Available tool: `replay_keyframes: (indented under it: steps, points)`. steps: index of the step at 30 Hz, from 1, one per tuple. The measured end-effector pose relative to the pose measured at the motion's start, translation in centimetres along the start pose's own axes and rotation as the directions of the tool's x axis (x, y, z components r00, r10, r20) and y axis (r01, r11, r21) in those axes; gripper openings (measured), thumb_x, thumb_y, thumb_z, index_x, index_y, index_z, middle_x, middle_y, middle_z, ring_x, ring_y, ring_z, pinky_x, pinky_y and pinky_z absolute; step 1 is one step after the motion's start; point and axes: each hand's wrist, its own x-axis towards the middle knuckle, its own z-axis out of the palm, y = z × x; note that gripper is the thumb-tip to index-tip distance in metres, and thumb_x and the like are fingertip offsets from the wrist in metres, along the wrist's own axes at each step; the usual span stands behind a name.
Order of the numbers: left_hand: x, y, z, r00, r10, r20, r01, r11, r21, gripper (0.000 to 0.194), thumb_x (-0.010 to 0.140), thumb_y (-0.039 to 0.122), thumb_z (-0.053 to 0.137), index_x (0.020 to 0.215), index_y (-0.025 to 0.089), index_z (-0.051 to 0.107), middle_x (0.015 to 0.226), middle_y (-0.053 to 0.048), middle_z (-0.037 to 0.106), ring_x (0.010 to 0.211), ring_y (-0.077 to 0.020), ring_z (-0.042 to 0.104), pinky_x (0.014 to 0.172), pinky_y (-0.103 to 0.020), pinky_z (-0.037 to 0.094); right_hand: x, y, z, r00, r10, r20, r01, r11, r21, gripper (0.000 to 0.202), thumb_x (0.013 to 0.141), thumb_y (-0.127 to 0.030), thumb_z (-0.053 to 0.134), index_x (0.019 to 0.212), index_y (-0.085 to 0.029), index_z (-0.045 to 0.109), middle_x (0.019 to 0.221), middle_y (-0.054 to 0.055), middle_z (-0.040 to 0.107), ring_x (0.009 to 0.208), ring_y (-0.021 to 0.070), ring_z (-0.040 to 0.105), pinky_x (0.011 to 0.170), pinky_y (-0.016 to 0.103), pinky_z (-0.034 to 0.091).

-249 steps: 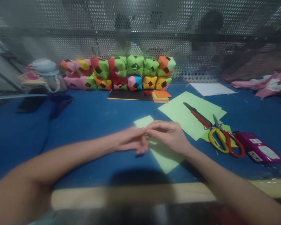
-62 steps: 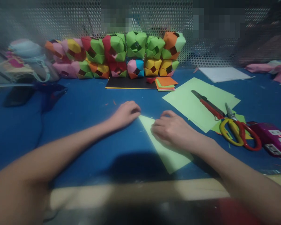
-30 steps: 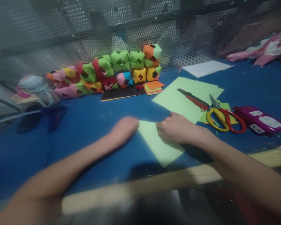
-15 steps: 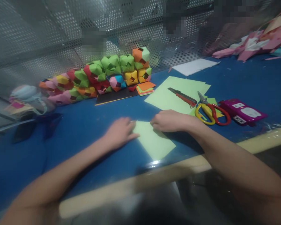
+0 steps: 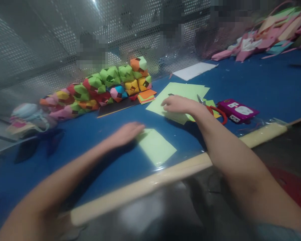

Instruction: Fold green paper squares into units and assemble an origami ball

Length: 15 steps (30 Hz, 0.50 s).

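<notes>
A pale green sheet [image 5: 157, 147] lies on the blue table near its front edge. My left hand [image 5: 129, 133] rests at the sheet's upper left corner, its fingers close together and blurred; whether they pinch the paper cannot be made out. Above larger light green sheets [image 5: 160, 102] farther back is my right hand [image 5: 175, 104], fingers bent downward. It covers most of the utility knife, and whether it grips the knife is hidden. Red-handled scissors [image 5: 222, 115] lie to the right of that hand, partly behind the forearm.
Folded paper cubes [image 5: 110, 76] stand in a stacked row at the back left, by small orange sheets [image 5: 147, 95]. A purple box [image 5: 238, 111] lies at the right. White paper [image 5: 194, 71] and pink paper pieces [image 5: 248, 45] are farther back.
My right hand has left the small green sheet and moved up and right over the larger sheets, where the knife lay. My left hand stays by the small sheet's corner. The view has shifted.
</notes>
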Motion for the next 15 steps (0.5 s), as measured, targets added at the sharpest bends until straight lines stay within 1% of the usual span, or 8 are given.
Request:
replay_keyframes:
  steps: [2,3,4,5,7,9,12,15]
  points:
    - [0.4,-0.4,0.0,1.0,0.01,-0.002,-0.01,0.998,0.068,0.038,0.092,0.039,0.035,0.094,0.016,0.065,0.103,-0.011,0.067,0.099,-0.0219,0.061,0.09,-0.037,0.047,0.2,1.4,-0.3,0.98,0.171,-0.1,-0.177,0.983,-0.054,0.035,0.082,-0.025,0.046,0.109,-0.017,0.068,0.116,0.014,0.066,0.096,0.0266,0.061,0.075,0.031,0.043]
    - [0.5,-0.6,0.1,1.0,0.015,-0.01,-0.014,0.993,0.119,0.032,0.089,0.035,0.041,0.097,0.016,0.065,0.105,-0.011,0.067,0.1,-0.0229,0.061,0.09,-0.038,0.047,0.2,2.0,-0.4,0.967,0.222,-0.122,-0.231,0.971,-0.067,0.035,0.083,-0.026,0.046,0.108,-0.017,0.068,0.114,0.015,0.066,0.094,0.0273,0.061,0.074,0.033,0.044]
    - [0.6,-0.8,0.1,1.0,0.015,-0.019,-0.012,0.986,0.164,0.029,0.085,0.032,0.047,0.101,0.015,0.065,0.106,-0.012,0.066,0.1,-0.0238,0.06,0.09,-0.039,0.047,0.3,2.4,-0.5,0.96,0.248,-0.129,-0.259,0.963,-0.072,0.034,0.083,-0.026,0.046,0.107,-0.016,0.068,0.112,0.016,0.067,0.092,0.0271,0.062,0.072,0.033,0.044]
    - [0.6,-0.9,0.1,1.0,0.006,-0.026,-0.001,0.981,0.193,0.032,0.081,0.029,0.051,0.107,0.015,0.064,0.108,-0.013,0.066,0.1,-0.0246,0.06,0.089,-0.039,0.048,0.3,2.8,-0.5,0.958,0.258,-0.129,-0.268,0.961,-0.073,0.032,0.083,-0.026,0.046,0.105,-0.016,0.068,0.11,0.016,0.067,0.09,0.0265,0.062,0.071,0.033,0.044]
    - [0.6,-1.1,0.2,0.998,-0.041,-0.04,0.048,0.982,0.181,0.042,0.075,0.026,0.056,0.115,0.014,0.061,0.106,-0.012,0.066,0.096,-0.0244,0.061,0.085,-0.039,0.049,0.4,3.2,-0.4,0.956,0.262,-0.129,-0.272,0.96,-0.068,0.031,0.083,-0.026,0.048,0.104,-0.016,0.068,0.107,0.016,0.067,0.089,0.0258,0.061,0.071,0.033,0.044]
    - [0.5,-1.3,0.3,0.993,-0.105,-0.052,0.109,0.99,0.093,0.044,0.073,0.024,0.057,0.115,0.015,0.062,0.097,-0.009,0.067,0.087,-0.0219,0.062,0.08,-0.035,0.05,0.6,3.4,-0.2,0.946,0.283,-0.157,-0.296,0.953,-0.069,0.031,0.083,-0.024,0.049,0.107,-0.015,0.066,0.111,0.017,0.066,0.095,0.0274,0.059,0.075,0.035,0.044]
    - [0.0,-1.9,0.4,0.976,-0.196,-0.097,0.186,0.977,-0.103,0.029,0.071,0.024,0.056,0.098,0.017,0.068,0.08,-0.003,0.067,0.074,-0.0179,0.061,0.069,-0.029,0.049,1.1,3.7,0.4,0.922,0.315,-0.223,-0.337,0.939,-0.067,0.037,0.087,-0.022,0.046,0.119,-0.01,0.061,0.122,0.021,0.059,0.111,0.0318,0.052,0.084,0.04,0.042]
    - [-0.9,-2.7,0.2,0.933,-0.31,-0.181,0.252,0.924,-0.287,0.019,0.068,0.025,0.06,0.083,0.017,0.068,0.073,-0.002,0.067,0.067,-0.0159,0.059,0.061,-0.025,0.046,1.9,4.5,1.1,0.897,0.338,-0.285,-0.367,0.928,-0.055,0.038,0.089,-0.021,0.044,0.121,-0.007,0.059,0.126,0.024,0.055,0.119,0.0355,0.047,0.09,0.045,0.039]
